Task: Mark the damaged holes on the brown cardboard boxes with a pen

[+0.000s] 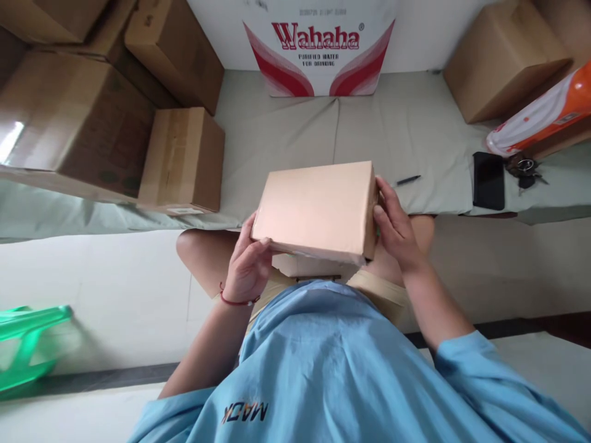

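A plain brown cardboard box [316,206] is held between my two hands above my lap, in front of the cloth-covered table. My left hand [252,264] grips its near left corner, thumb along the lower edge and fingers partly hidden beneath. On the opposite end, my right hand [394,224] presses against the box's short side, with fingertips near the far right corner. The box is slightly tilted, its wide face toward me. Its underside is hidden.
Several cardboard boxes [182,160] stand at the left. A Wahaha carton [318,55] is at the back, and another box [505,58] at the right. A pen [409,180], phone [488,180], keys [526,167] and orange-white package [545,114] lie on the grey-green cloth [295,129].
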Demonstrator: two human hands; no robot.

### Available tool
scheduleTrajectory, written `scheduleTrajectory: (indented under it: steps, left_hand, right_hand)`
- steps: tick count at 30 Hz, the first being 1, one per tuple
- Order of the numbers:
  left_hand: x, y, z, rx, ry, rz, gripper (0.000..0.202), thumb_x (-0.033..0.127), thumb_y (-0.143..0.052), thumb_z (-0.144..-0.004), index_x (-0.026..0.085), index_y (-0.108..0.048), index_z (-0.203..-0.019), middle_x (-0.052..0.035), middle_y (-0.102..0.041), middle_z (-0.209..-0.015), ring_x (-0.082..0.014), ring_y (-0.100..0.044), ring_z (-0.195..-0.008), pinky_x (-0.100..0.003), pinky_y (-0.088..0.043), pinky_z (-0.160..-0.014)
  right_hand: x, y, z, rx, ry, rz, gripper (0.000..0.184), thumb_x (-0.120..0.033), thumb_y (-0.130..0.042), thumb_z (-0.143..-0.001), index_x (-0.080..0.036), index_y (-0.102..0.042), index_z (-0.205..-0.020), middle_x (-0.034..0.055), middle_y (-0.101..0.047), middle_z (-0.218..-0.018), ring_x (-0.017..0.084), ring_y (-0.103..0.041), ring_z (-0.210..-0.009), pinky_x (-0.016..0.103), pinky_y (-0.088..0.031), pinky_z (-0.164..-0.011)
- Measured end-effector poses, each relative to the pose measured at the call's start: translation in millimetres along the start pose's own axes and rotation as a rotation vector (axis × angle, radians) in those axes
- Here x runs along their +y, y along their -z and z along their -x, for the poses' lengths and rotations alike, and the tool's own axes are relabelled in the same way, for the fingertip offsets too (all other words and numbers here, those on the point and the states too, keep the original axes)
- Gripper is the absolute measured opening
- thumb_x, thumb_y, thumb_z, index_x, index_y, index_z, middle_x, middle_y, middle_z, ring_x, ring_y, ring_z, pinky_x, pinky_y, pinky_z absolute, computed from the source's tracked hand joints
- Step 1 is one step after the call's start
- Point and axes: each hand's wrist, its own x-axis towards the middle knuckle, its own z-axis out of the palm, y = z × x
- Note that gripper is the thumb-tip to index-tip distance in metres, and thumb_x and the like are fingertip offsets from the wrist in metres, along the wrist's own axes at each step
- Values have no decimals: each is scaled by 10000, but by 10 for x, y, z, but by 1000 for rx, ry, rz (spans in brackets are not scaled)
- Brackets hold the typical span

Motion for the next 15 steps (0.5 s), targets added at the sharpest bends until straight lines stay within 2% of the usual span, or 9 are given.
scheduleTrajectory:
  steps: [4, 7, 10, 13, 15]
  left_hand:
    - [94, -103, 61, 68, -213, -192, 613, 304, -961, -828, 319, -729, -1395, -26, -714, -1462, -231, -680, -1350, -302, -622, -1117]
    - [79, -96, 48, 100, -257, -308, 626, 408, -981, -837, 291, -724, -1395, -51, -741, -1429, -271, -667, -1403, -359, -600, -1176]
    - [30, 11, -7, 171, -280, -352, 649, 504, -986, -824, 255, -738, -1370, -62, -773, -1359, -261, -682, -1387, -328, -566, -1197]
    - [34, 108, -108, 238, -322, -295, 552, 647, -952, -819, 234, -780, -1143, -41, -803, -1172, -240, -720, -1286, -291, -573, -1144]
    - [90, 119, -199, 298, -344, -268, 535, 724, -906, -830, 232, -753, -975, -16, -786, -1019, -214, -741, -1115, -280, -610, -1022]
  right_hand:
    - [152, -96, -416, -57, -58, -72, 733, -713, -414, -1123, -280, -491, -1709, 90, -491, -1773, 249, -444, -1663, 471, -335, -1406]
    - [150, -133, -610, -94, -62, -93, 756, -770, -418, -1100, -271, -579, -1644, 109, -584, -1692, 255, -515, -1603, 456, -392, -1365]
    - [111, -100, -657, -92, -68, -93, 769, -808, -492, -1058, -266, -641, -1582, 123, -660, -1593, 276, -597, -1507, 453, -465, -1300]
    - [23, -46, -585, -94, -103, -153, 849, -870, -605, -964, -262, -666, -1554, 115, -735, -1439, 290, -698, -1328, 436, -587, -1142]
    - [-86, -22, -496, -139, -145, -228, 948, -886, -680, -900, -274, -608, -1620, 97, -773, -1291, 275, -754, -1140, 406, -652, -972]
